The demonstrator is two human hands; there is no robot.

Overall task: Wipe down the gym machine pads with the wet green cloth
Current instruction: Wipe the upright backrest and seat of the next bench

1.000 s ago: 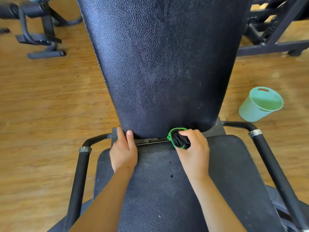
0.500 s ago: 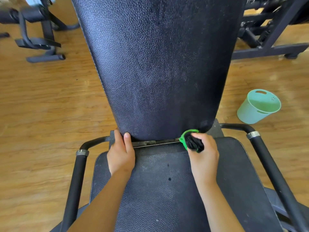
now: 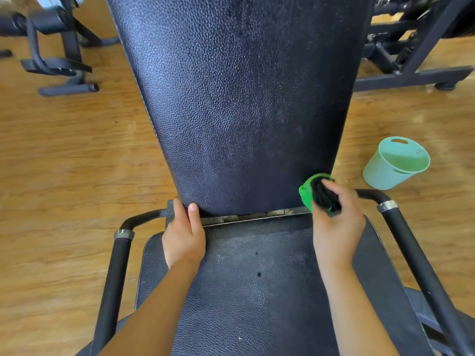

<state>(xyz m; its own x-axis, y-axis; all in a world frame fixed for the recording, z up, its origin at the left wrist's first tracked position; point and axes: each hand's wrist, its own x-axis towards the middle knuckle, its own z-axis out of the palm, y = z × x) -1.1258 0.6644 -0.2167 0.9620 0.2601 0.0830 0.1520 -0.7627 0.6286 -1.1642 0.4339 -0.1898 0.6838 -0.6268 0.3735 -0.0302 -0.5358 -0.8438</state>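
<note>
A tall black textured back pad (image 3: 239, 104) rises in front of me, with the black seat pad (image 3: 257, 291) below it. My right hand (image 3: 336, 227) grips the bunched green cloth (image 3: 307, 192), which has a dark inner part, against the back pad's lower right corner. My left hand (image 3: 183, 232) rests on the seat pad's far left, its fingers reaching into the gap under the back pad and its thumb laid along the metal strip (image 3: 257, 216) between the pads.
A mint green bucket (image 3: 395, 163) stands on the wooden floor to the right. Black armrest bars run on the left (image 3: 113, 273) and on the right (image 3: 416, 253) of the seat. Other machine frames stand at the far left (image 3: 59, 60) and far right (image 3: 411, 55).
My right hand has slid the cloth rightward along the bottom edge of the back pad, from near its middle to its right corner. My left hand has stayed in place.
</note>
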